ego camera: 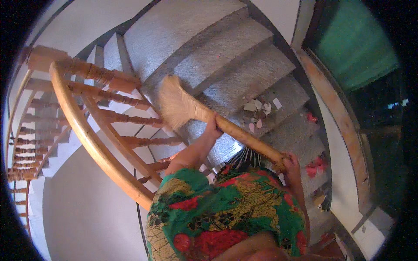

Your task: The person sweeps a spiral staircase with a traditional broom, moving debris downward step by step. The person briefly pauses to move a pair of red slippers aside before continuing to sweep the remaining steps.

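Note:
A straw broom [236, 131] lies slantwise across the view over a curved staircase. My left hand [214, 125] grips it near the neck, just behind the bristles. Around the far end of the handle, at the right, my right hand [290, 162] is closed. The fanned bristles [174, 102] are at the left, close to the balusters, over a gray step; whether they touch it I cannot tell. Scraps of paper and other litter [258, 106] lie on a step beyond the handle.
A wooden handrail [88, 140] with turned balusters [130, 120] curves down the left side. Gray steps [228, 58] fan out above. Red items [316, 166] lie on steps near the right wall [343, 182]. Dark window glass with a green area [359, 49] is at the upper right.

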`<state>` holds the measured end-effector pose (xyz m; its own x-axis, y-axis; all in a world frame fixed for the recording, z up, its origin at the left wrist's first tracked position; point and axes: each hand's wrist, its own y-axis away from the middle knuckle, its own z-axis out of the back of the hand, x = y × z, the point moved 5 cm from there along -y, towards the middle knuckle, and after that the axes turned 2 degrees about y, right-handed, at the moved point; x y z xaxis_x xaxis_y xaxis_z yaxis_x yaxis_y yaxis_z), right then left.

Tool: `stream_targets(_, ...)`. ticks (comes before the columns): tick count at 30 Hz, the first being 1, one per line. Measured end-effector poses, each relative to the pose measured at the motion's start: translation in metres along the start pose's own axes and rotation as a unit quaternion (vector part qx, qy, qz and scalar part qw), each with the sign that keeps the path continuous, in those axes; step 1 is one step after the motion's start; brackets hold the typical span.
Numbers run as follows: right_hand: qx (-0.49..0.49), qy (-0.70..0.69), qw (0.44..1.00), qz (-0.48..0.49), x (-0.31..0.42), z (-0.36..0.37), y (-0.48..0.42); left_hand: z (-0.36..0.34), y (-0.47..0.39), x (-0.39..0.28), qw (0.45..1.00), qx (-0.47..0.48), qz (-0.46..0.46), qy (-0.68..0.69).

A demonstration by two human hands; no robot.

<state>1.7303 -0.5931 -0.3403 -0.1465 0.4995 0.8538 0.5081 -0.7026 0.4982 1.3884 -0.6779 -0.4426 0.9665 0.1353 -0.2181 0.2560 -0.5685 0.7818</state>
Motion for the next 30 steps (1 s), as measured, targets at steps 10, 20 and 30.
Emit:
stream_targets(10,-0.165,-0.07,0.984,0.013,0.016,0.069,0.075,-0.037,-0.1,0.121,0.973,0.146,0.04,-0.172)
stream_targets(20,-0.36,-0.175,0.916,0.021,-0.057,0.197,0.236,-0.087,0.01,0.296,0.9,0.246,0.179,-0.311)
stream_targets(30,-0.156,-0.12,0.98,0.032,-0.021,0.068,0.079,-0.127,-0.18,0.227,0.922,0.04,0.096,-0.373)
